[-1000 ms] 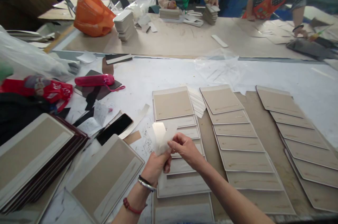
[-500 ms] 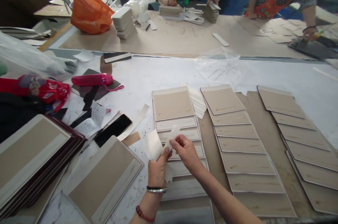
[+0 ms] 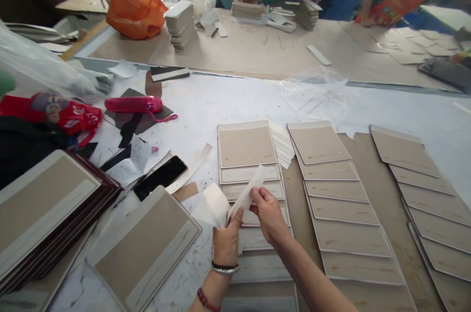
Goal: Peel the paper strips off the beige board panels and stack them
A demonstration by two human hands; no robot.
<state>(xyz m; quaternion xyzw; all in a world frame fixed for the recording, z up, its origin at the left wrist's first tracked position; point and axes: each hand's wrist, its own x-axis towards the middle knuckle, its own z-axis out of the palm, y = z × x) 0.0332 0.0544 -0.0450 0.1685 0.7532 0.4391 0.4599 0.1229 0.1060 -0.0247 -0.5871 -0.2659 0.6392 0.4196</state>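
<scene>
My left hand (image 3: pixel 225 246) is closed around a bunch of thin white strips (image 3: pixel 215 202), which fan out to its left and hang below it. With finger and thumb, my right hand (image 3: pixel 271 216) pinches one translucent white strip (image 3: pixel 250 188) that slants up from the left thumb. Under both hands runs a column of overlapping beige panels (image 3: pixel 246 145) with pale borders; several carry a whitish strip along one edge. Beside its top lie more white strips (image 3: pixel 282 144). The middle column of panels (image 3: pixel 320 141) bears brownish smears along the panels' lower edges.
Another overlapping column of panels (image 3: pixel 405 151) lies at right. At left are a stack of panels (image 3: pixel 47 199), a single panel (image 3: pixel 143 248), a black phone (image 3: pixel 161 177) and a pink pouch (image 3: pixel 133 104). Across the far table, two people work near an orange bag (image 3: pixel 134 5).
The white strip between my hands now shows more of its length, and my right hand sits slightly further right. The whole view has shifted a little.
</scene>
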